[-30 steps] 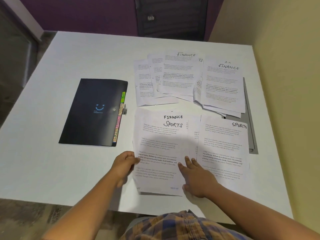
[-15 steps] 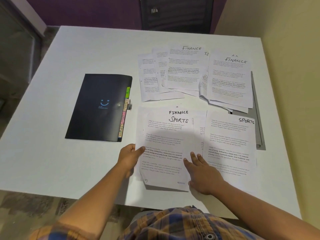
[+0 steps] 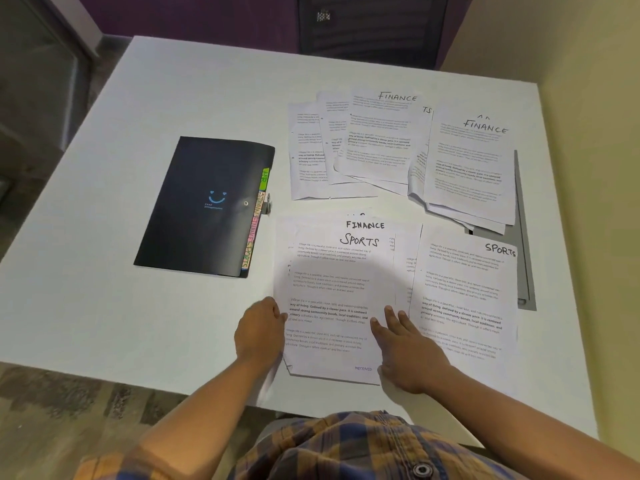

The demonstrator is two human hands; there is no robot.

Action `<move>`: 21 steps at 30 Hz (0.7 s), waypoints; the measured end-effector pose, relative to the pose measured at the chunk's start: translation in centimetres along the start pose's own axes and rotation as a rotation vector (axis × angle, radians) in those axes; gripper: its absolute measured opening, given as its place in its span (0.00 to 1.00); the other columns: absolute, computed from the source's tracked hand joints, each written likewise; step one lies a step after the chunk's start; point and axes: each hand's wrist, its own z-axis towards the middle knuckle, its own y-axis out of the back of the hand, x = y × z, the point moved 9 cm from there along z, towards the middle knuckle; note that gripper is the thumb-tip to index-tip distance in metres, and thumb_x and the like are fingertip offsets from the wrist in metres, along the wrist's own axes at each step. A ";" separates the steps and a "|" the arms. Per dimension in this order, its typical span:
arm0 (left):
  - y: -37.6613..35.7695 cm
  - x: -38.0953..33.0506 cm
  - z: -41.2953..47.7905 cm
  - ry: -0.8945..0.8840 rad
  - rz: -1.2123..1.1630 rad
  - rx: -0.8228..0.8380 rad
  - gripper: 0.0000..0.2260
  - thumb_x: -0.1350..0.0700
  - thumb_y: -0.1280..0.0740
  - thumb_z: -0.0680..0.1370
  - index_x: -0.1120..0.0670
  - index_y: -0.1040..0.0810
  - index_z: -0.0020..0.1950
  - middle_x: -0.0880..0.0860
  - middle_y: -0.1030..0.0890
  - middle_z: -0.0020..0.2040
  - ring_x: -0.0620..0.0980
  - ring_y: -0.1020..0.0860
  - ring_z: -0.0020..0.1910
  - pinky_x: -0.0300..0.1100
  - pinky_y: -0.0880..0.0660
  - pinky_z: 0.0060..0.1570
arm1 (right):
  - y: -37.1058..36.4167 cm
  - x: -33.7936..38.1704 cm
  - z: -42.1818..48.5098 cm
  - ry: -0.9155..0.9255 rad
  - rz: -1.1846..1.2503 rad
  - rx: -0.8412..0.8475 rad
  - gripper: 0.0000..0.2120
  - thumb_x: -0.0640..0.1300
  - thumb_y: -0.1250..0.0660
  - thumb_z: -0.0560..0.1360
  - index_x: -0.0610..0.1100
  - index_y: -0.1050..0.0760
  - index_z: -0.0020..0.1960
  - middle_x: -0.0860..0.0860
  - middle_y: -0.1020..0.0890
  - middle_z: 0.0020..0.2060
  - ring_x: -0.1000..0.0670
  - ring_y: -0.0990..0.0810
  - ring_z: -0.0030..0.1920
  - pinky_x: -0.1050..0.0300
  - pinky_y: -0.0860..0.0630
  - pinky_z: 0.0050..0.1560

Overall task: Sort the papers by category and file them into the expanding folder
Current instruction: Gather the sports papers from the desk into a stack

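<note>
A black expanding folder (image 3: pixel 204 206) lies closed on the white table, coloured tabs along its right edge. Right of it lies a near stack of papers (image 3: pixel 332 282) whose top sheet reads SPORTS, with a FINANCE heading showing above it. My left hand (image 3: pixel 259 332) grips the stack's left edge. My right hand (image 3: pixel 403 348) rests flat, fingers spread, on the stack's right edge. Another SPORTS sheet (image 3: pixel 464 299) lies to the right. Two FINANCE piles sit farther back: one fanned (image 3: pixel 367 143), one at the right (image 3: pixel 471 168).
A grey flat object (image 3: pixel 524 237) lies under the papers at the table's right side, near a yellow wall (image 3: pixel 588 168). A dark chair (image 3: pixel 374 26) stands beyond the far edge. The table's near edge (image 3: pixel 138 379) runs just below my hands.
The near stack has been squared slightly between my hands. Both hands stay at its lower edges. The camera has tilted a little, shifting the whole scene in view.
</note>
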 end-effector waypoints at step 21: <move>-3.2 4.1 -3.3 0.187 -0.505 0.336 0.06 0.67 0.31 0.76 0.57 0.18 0.46 0.58 0.16 0.42 0.51 0.18 0.37 0.45 0.17 0.39 | -0.2 -0.1 0.2 0.010 0.010 0.058 0.43 0.53 0.35 0.77 0.54 0.60 0.80 0.51 0.65 0.79 0.45 0.63 0.80 0.41 0.39 0.76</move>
